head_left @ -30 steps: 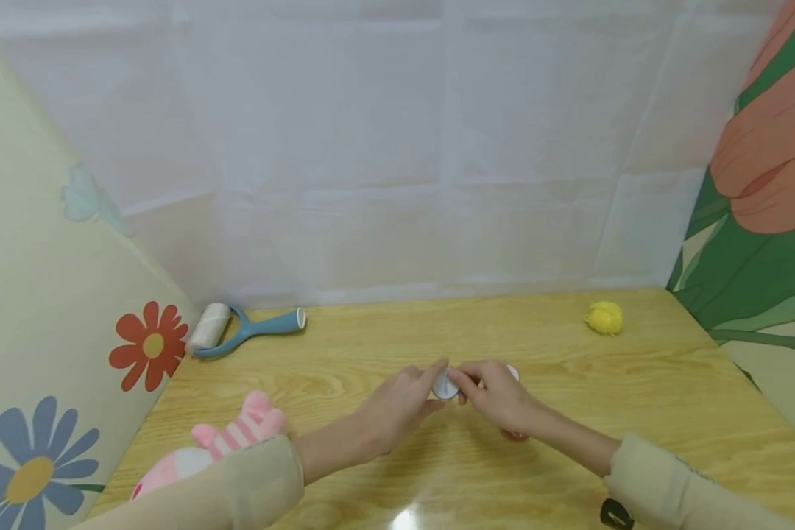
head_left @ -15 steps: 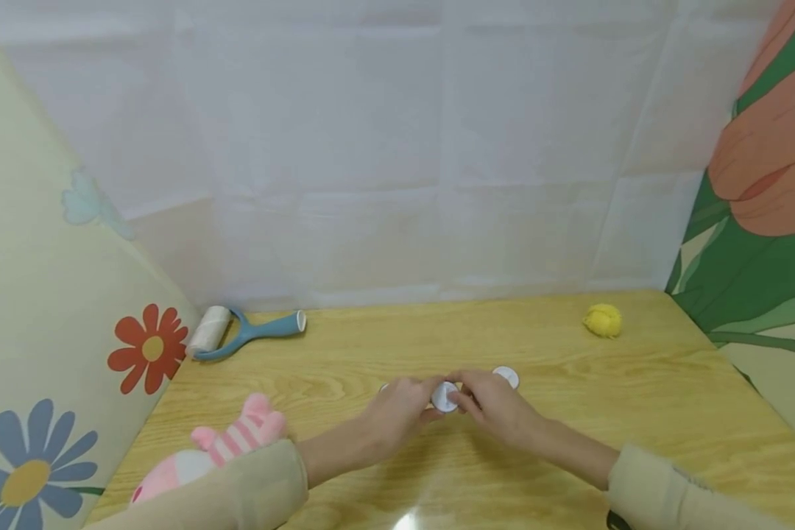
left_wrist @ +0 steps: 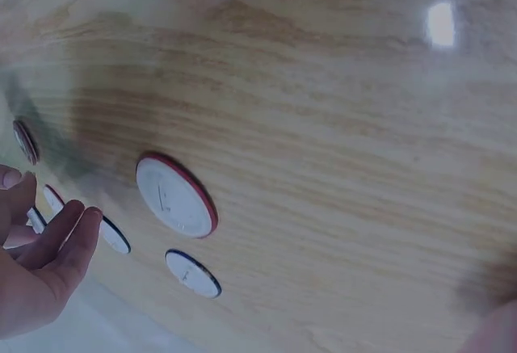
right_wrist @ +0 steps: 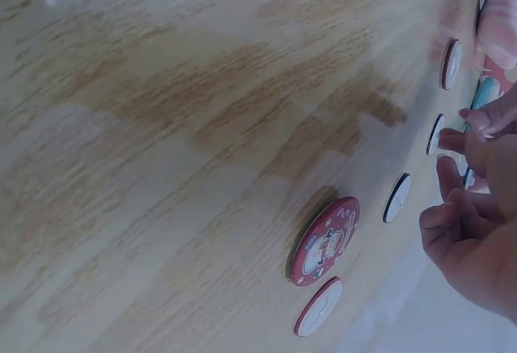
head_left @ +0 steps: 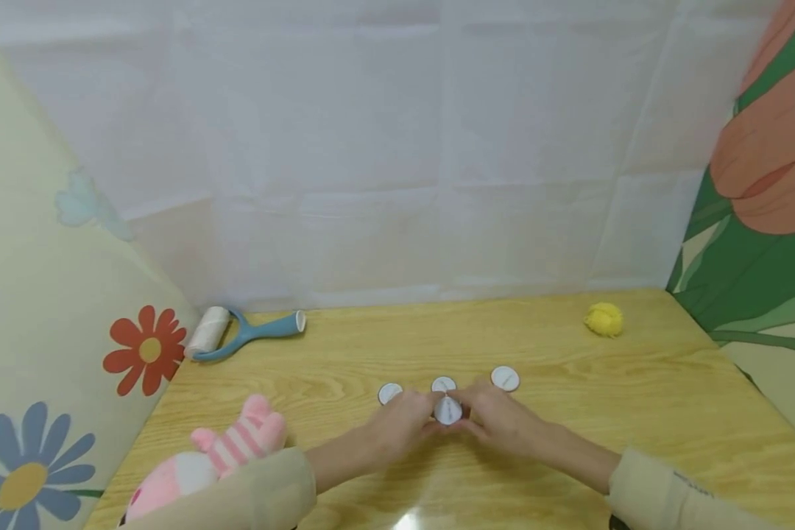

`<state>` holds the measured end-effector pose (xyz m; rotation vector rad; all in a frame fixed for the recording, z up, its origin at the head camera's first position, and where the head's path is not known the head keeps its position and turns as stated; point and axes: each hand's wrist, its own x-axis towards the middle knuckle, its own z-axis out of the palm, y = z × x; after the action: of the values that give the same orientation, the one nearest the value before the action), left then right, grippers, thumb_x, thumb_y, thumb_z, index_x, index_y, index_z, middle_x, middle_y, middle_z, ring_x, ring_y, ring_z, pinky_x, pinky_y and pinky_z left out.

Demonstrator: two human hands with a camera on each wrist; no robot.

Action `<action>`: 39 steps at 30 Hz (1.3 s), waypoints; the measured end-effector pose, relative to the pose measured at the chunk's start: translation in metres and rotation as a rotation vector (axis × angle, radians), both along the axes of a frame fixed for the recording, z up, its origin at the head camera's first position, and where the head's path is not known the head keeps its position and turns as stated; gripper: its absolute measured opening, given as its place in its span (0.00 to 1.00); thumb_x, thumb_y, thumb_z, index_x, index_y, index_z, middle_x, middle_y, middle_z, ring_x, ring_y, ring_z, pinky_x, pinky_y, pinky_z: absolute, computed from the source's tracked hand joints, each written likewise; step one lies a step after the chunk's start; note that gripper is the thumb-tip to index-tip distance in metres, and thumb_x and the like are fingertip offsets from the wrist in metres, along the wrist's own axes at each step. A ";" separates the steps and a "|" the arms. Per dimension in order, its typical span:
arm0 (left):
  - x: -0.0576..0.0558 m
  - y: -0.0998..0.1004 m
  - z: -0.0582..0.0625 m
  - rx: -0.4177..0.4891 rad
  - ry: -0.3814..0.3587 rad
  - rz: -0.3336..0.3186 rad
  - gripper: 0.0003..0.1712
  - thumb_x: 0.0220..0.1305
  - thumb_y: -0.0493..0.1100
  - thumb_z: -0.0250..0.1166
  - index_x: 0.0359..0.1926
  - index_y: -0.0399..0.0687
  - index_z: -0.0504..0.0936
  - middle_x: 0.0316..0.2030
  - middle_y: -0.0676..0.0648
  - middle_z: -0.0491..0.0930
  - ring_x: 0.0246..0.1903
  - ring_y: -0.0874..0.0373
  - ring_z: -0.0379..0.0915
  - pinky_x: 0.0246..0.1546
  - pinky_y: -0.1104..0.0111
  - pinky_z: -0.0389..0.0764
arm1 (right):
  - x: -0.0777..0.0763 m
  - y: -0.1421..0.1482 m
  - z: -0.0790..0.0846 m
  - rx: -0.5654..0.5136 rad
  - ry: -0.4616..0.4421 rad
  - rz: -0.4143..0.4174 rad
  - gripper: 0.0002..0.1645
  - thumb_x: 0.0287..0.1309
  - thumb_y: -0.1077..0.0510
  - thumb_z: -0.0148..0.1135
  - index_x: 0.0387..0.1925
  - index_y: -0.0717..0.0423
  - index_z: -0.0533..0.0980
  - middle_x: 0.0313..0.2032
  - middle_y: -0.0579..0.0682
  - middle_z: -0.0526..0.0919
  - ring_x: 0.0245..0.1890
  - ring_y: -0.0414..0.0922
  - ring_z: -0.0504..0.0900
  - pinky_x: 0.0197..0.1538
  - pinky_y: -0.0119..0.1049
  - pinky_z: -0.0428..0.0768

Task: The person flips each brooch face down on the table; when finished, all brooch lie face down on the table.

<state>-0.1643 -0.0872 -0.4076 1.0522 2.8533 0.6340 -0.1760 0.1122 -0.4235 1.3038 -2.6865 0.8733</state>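
In the head view my left hand (head_left: 404,423) and right hand (head_left: 497,416) meet over the table. Between their fingertips they hold a round badge (head_left: 447,410), pale face up, by its two sides. Just beyond it a second badge (head_left: 444,384) lies flat. Single badges lie by the left knuckles (head_left: 390,392) and beyond the right hand (head_left: 505,378). In the left wrist view a red-rimmed badge (left_wrist: 176,195) shows its white side, with a dark-rimmed one (left_wrist: 193,273) alongside. The right wrist view shows a red printed badge (right_wrist: 325,241) near the right hand (right_wrist: 477,224).
A pink striped plush toy (head_left: 238,442) lies left of the left forearm. At the back left is a blue-handled lint roller (head_left: 252,333). A small yellow fuzzy ball (head_left: 604,319) sits at the back right. White sheeting (head_left: 384,243) rises behind the wooden table (head_left: 344,331).
Both hands have shifted slightly toward the person, with a badge between their fingers. Badges beyond them and by the left knuckles have come into view, and the right one shows fully.
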 end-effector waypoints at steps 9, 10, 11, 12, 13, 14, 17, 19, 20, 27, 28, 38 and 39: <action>0.008 -0.001 -0.015 -0.034 0.094 -0.070 0.09 0.52 0.43 0.75 0.33 0.45 0.85 0.26 0.53 0.80 0.29 0.65 0.74 0.28 0.78 0.74 | 0.007 0.000 -0.010 0.134 -0.044 -0.022 0.22 0.53 0.50 0.72 0.49 0.55 0.82 0.29 0.41 0.75 0.29 0.33 0.68 0.31 0.25 0.72; 0.010 -0.001 -0.016 -0.056 0.130 -0.067 0.10 0.52 0.44 0.75 0.32 0.45 0.85 0.25 0.53 0.78 0.28 0.64 0.72 0.27 0.77 0.73 | 0.008 0.000 -0.011 0.148 -0.040 -0.023 0.24 0.53 0.50 0.72 0.50 0.55 0.82 0.29 0.41 0.74 0.29 0.33 0.68 0.31 0.25 0.71; 0.011 -0.001 -0.018 -0.081 0.169 -0.062 0.11 0.51 0.45 0.76 0.33 0.44 0.85 0.25 0.53 0.76 0.27 0.62 0.71 0.27 0.76 0.72 | 0.009 -0.001 -0.013 0.159 -0.036 -0.025 0.25 0.52 0.50 0.73 0.51 0.56 0.82 0.29 0.42 0.75 0.29 0.33 0.68 0.30 0.25 0.71; 0.013 -0.002 -0.019 -0.110 0.199 -0.052 0.12 0.51 0.46 0.76 0.33 0.44 0.85 0.25 0.52 0.74 0.27 0.61 0.69 0.27 0.75 0.71 | 0.010 -0.002 -0.014 0.167 -0.031 -0.026 0.26 0.52 0.50 0.73 0.51 0.56 0.81 0.29 0.42 0.74 0.28 0.33 0.67 0.30 0.25 0.71; 0.014 -0.002 -0.021 -0.130 0.221 -0.045 0.13 0.51 0.47 0.75 0.34 0.44 0.85 0.26 0.52 0.74 0.28 0.60 0.68 0.27 0.74 0.71 | 0.010 -0.002 -0.015 0.172 -0.025 -0.027 0.27 0.51 0.50 0.73 0.52 0.57 0.81 0.29 0.42 0.75 0.28 0.33 0.67 0.31 0.24 0.71; 0.016 -0.002 -0.022 -0.142 0.231 -0.037 0.14 0.51 0.47 0.75 0.34 0.44 0.85 0.27 0.52 0.74 0.28 0.60 0.68 0.28 0.74 0.71 | 0.010 -0.002 -0.017 0.173 -0.026 -0.031 0.27 0.51 0.50 0.74 0.52 0.56 0.81 0.29 0.42 0.75 0.28 0.33 0.67 0.30 0.24 0.71; 0.018 -0.001 -0.025 -0.178 0.243 -0.021 0.15 0.52 0.47 0.75 0.36 0.43 0.85 0.29 0.52 0.74 0.30 0.60 0.68 0.30 0.73 0.72 | 0.011 -0.003 -0.019 0.151 -0.044 -0.048 0.28 0.49 0.51 0.75 0.52 0.56 0.82 0.29 0.42 0.76 0.28 0.32 0.68 0.30 0.23 0.71; 0.019 -0.001 -0.026 -0.183 0.236 -0.017 0.15 0.53 0.48 0.74 0.37 0.43 0.86 0.29 0.52 0.74 0.30 0.60 0.67 0.30 0.73 0.72 | 0.012 -0.003 -0.021 0.130 -0.058 -0.054 0.27 0.47 0.51 0.76 0.51 0.56 0.82 0.28 0.43 0.76 0.27 0.33 0.68 0.29 0.24 0.71; 0.019 -0.001 -0.026 -0.183 0.228 -0.014 0.15 0.53 0.48 0.74 0.38 0.43 0.86 0.29 0.52 0.73 0.31 0.61 0.67 0.30 0.73 0.72 | 0.012 -0.004 -0.021 0.121 -0.063 -0.055 0.27 0.47 0.52 0.76 0.51 0.57 0.82 0.28 0.43 0.77 0.27 0.32 0.68 0.29 0.24 0.72; 0.018 0.001 -0.022 -0.176 0.185 -0.014 0.18 0.54 0.50 0.74 0.41 0.43 0.84 0.31 0.53 0.73 0.32 0.62 0.67 0.32 0.75 0.71 | 0.011 0.001 -0.020 0.106 -0.057 -0.081 0.26 0.47 0.49 0.75 0.48 0.57 0.83 0.29 0.40 0.75 0.28 0.32 0.68 0.30 0.25 0.72; 0.017 0.003 -0.021 -0.194 0.189 -0.017 0.20 0.54 0.52 0.73 0.42 0.44 0.84 0.32 0.53 0.73 0.32 0.62 0.67 0.32 0.74 0.71 | 0.011 0.004 -0.019 0.097 -0.047 -0.088 0.26 0.48 0.48 0.75 0.47 0.57 0.83 0.29 0.40 0.74 0.28 0.33 0.68 0.30 0.25 0.72; 0.019 0.046 -0.020 -0.367 0.293 -0.032 0.26 0.57 0.65 0.66 0.40 0.48 0.80 0.32 0.53 0.70 0.36 0.60 0.68 0.35 0.70 0.73 | 0.012 0.048 -0.014 0.064 -0.015 -0.143 0.29 0.52 0.44 0.72 0.46 0.61 0.79 0.28 0.40 0.74 0.27 0.32 0.71 0.31 0.28 0.75; 0.020 0.051 -0.022 -0.370 0.296 -0.026 0.27 0.57 0.66 0.66 0.41 0.47 0.80 0.32 0.53 0.70 0.36 0.60 0.67 0.35 0.70 0.73 | 0.013 0.052 -0.014 0.076 -0.006 -0.155 0.29 0.52 0.44 0.72 0.46 0.61 0.79 0.30 0.41 0.76 0.29 0.33 0.73 0.33 0.30 0.77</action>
<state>-0.1443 -0.0363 -0.4296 1.1951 3.0188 -0.0644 -0.1633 0.1642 -0.4371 1.0880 -2.8052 0.7662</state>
